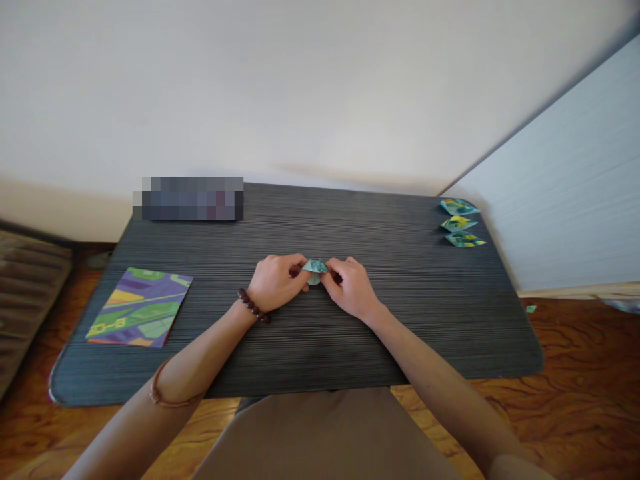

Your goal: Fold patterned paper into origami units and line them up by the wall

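Observation:
A small piece of folded green patterned paper (315, 267) is held between my two hands over the middle of the dark table. My left hand (277, 281), with a dark bead bracelet at the wrist, pinches its left end between thumb and fingers. On the opposite end, the thumb and fingers of my right hand (351, 287) are closed. Part of the paper points down below the fold, and its edges are partly hidden by my fingertips.
Three folded green and yellow paper pieces (460, 224) lie in a column at the table's (400, 353) far right. A patterned stack of paper (140, 307) lies at the left. A blurred-out box-like object (190, 200) stands at the back left, near the wall.

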Available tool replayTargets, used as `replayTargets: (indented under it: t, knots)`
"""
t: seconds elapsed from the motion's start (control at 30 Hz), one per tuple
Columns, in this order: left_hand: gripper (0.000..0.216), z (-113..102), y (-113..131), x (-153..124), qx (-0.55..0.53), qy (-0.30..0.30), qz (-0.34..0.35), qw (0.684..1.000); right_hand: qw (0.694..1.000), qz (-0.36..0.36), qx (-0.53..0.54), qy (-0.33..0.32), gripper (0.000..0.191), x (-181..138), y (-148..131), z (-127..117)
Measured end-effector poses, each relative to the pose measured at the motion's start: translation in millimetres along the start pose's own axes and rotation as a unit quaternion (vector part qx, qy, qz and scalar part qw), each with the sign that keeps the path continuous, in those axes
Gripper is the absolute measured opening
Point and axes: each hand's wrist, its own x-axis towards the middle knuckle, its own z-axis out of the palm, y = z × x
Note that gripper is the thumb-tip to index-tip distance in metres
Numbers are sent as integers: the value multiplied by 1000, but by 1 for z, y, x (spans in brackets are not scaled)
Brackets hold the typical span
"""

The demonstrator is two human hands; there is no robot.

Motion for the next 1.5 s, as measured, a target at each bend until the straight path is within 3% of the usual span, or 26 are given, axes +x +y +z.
replayTargets:
  t: [0.17, 0.3, 0.37, 0.43, 0.6, 0.87, 1.1, 1.27, 1.5]
  knots:
    - [38, -3, -8, 1, -157, 4, 38, 987, 999, 14, 15, 29, 28, -1, 0, -2]
    - [37, -3, -8, 1, -309, -46, 51, 949, 994, 36, 99, 41, 17, -2, 3, -3]
    - [35, -3, -8, 2, -357, -68, 44, 931, 982, 35, 177, 57, 9, -2, 5, -3]
    - [34, -4, -9, 2, -387, -84, 30, 918, 970, 19, 234, 62, 22, -2, 6, -3]
    - [41, -6, -9, 3, -451, -103, -19, 886, 956, -12, 291, 46, 18, -4, 7, -5]
    - [38, -9, -5, 4, -482, -94, -61, 869, 959, -9, 275, 71, 19, -6, 7, -6]
    - [31, -12, -9, 4, -534, -136, -56, 833, 974, -71, 194, 97, 20, -6, 5, -9]
    - [40, -10, -7, 5, -478, -114, -86, 867, 976, -86, 177, 96, 22, -6, 4, -10]
    - [45, -9, -11, 7, -451, -126, -103, 877, 976, -83, 175, 101, 25, -7, 3, -12]
